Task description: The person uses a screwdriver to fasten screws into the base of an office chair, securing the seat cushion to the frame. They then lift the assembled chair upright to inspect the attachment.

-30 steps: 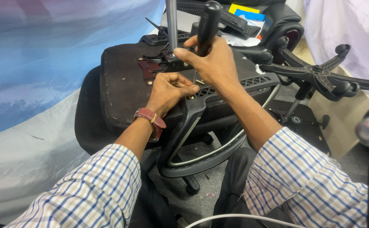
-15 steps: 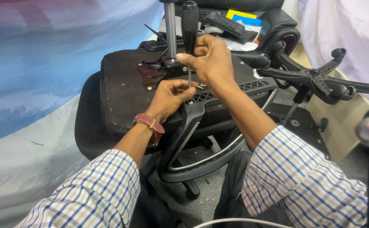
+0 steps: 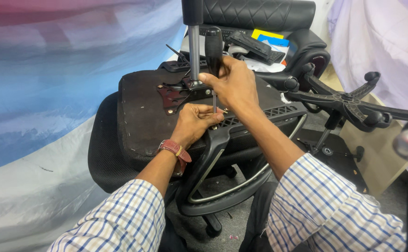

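Note:
An office chair lies upturned in front of me, the dark underside of its seat (image 3: 138, 112) facing up. My right hand (image 3: 234, 84) grips a black-handled screwdriver (image 3: 213, 46) held upright, its thin shaft pointing down at the armrest bracket (image 3: 222, 135). Just below it, my left hand (image 3: 194, 122) pinches something small at the shaft's tip, resting on the seat edge. What the fingers pinch is hidden. A reddish metal mounting plate (image 3: 171, 98) and the chrome gas-lift column (image 3: 194, 51) stand just left of my right hand.
A black five-star wheel base (image 3: 348, 102) lies to the right. A second black quilted chair (image 3: 260, 14) behind holds a keyboard (image 3: 255, 45) and papers. Plastic sheeting (image 3: 49, 93) hangs on the left. The armrest loop (image 3: 227, 186) hangs below the seat.
My right hand has swung the screwdriver from tilted to upright and set its tip down by my left fingers. The view has shifted slightly lower and closer.

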